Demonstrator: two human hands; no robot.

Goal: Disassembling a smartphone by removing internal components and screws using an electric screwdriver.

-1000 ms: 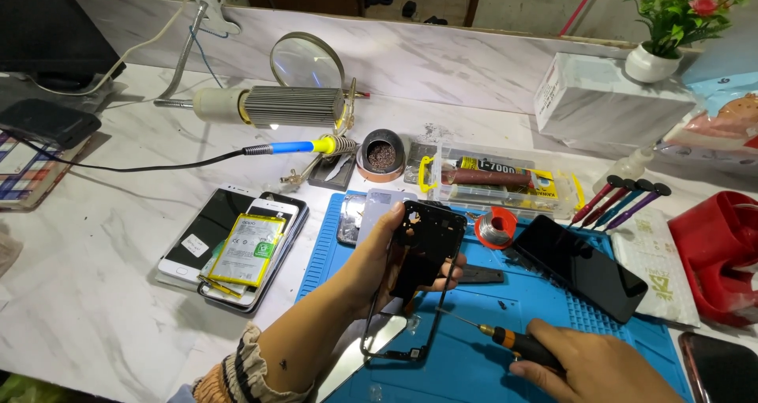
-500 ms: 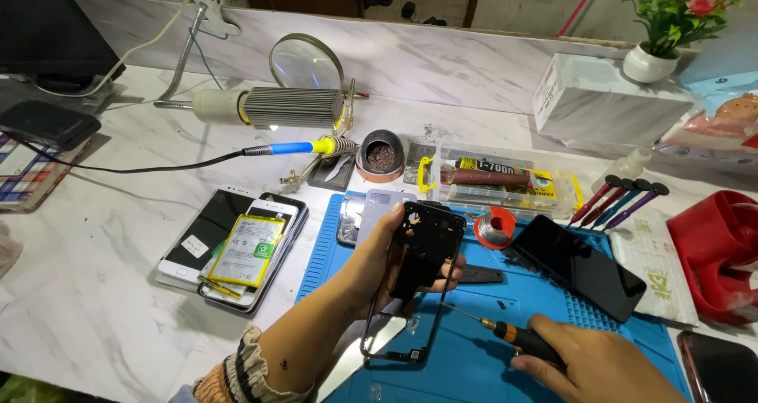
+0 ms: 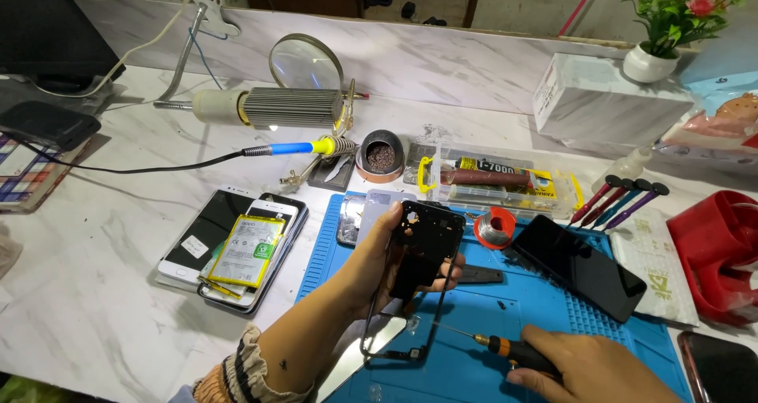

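Here the left hand (image 3: 379, 265) gripped a black phone frame (image 3: 418, 269) above the blue work mat (image 3: 553, 340), fingers wrapped around its upper part, where the camera cutout sat. The frame's long axis ran from the near edge of the table up toward the far edge, its lower end touching the mat. The right hand (image 3: 584, 367), closed on a small precision screwdriver (image 3: 493, 342), lay to the right; the tip pointed left at the frame's lower side, very near.
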